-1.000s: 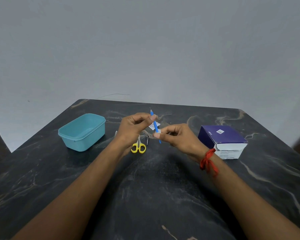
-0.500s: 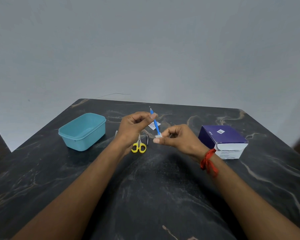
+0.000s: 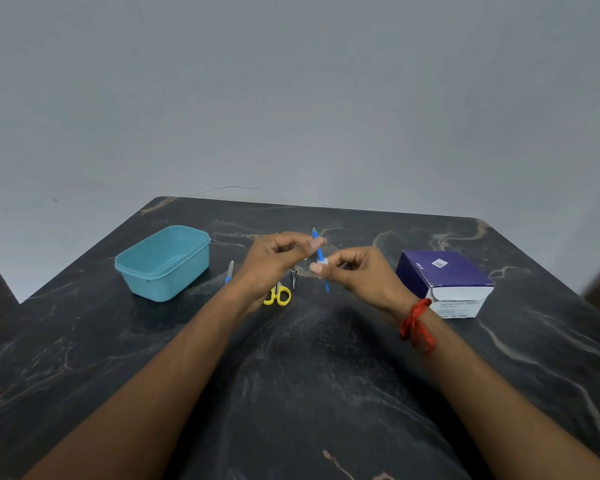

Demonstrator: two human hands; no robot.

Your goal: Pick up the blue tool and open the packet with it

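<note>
Now blue stick [image 3: 319, 254] pinched upright between left hand [image 3: 274, 261] and right hand [image 3: 357, 275] fingers

1. The dark marbled bench [image 3: 291, 393] carries everything.
2. A teal tub [image 3: 163, 262] sits toward its left edge.
3. Yellow-handled scissors [image 3: 278, 295] lie mid-bench.
4. A purple box [image 3: 444, 281] sits near its right edge.

teal tub [image 3: 162, 263] left, purple box [image 3: 444, 282] right, scissors [image 3: 278, 295] between

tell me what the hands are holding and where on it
Both hold a thin blue stick tool: left hand pinches its upper part, right hand pinches a small white piece at its middle.
</note>
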